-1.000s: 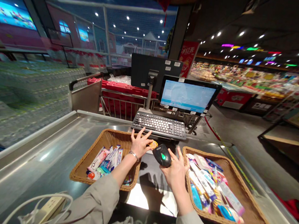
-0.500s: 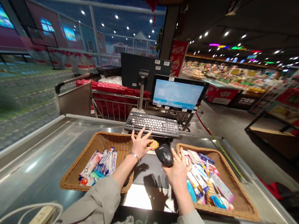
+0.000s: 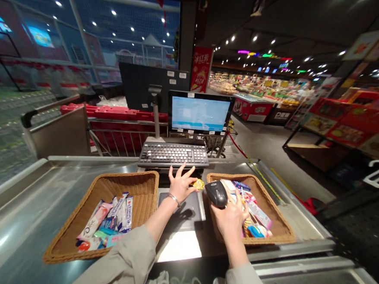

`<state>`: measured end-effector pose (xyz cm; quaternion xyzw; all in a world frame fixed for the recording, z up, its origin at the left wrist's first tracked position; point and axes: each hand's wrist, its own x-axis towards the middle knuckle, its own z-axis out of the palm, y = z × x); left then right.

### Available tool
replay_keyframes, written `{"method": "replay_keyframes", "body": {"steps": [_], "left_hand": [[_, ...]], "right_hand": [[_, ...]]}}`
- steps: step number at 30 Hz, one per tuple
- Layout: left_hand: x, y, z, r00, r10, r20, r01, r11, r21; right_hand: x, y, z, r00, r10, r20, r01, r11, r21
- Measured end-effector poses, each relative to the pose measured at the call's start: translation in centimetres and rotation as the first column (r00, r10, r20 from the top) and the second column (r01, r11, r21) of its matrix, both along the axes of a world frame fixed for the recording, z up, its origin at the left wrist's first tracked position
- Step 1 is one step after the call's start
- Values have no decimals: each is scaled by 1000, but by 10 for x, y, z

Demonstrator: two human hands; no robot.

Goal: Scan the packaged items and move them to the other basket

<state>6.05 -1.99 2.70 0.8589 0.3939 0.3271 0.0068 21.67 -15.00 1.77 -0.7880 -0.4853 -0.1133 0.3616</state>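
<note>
My left hand pinches a small yellow wrapped sweet between thumb and forefinger, the other fingers fanned out above the counter. My right hand grips a black handheld barcode scanner whose head points toward the sweet, a short gap apart. Both hands hover between two wicker baskets. The left basket holds several wrapped snacks. The right basket holds several colourful packets, partly hidden by my right hand.
A keyboard and a lit monitor stand just beyond my hands on the steel checkout counter. A flat scanner window lies under my wrists. Red shopping baskets and a metal rail stand behind. The store aisle opens to the right.
The view has swung right, so the baskets and counter shifted left in frame. My hands keep the same pose, sweet and scanner close together.
</note>
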Motion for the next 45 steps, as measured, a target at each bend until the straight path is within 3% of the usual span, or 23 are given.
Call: {"method": "replay_keyframes", "body": {"steps": [10,23,34,45], "left_hand": [[44,-19,-13,995,-103,-4,103,992,-74],[107,-41,-40,968,-247,-50,239,962,-128],[150,-51,-64,921,-372,-113,352,921,-168],[181,-46,-71,885,-436,-165,406,895,-187]], "right_hand": [[43,-22,-14,978,-192,-85,187,980,-65],[93,-53,-27,919,-363,-153,367,930,-6],[114,-67,-26,905,-406,-126,410,912,1],[130,-69,-36,898,-421,-128,426,904,17]]}}
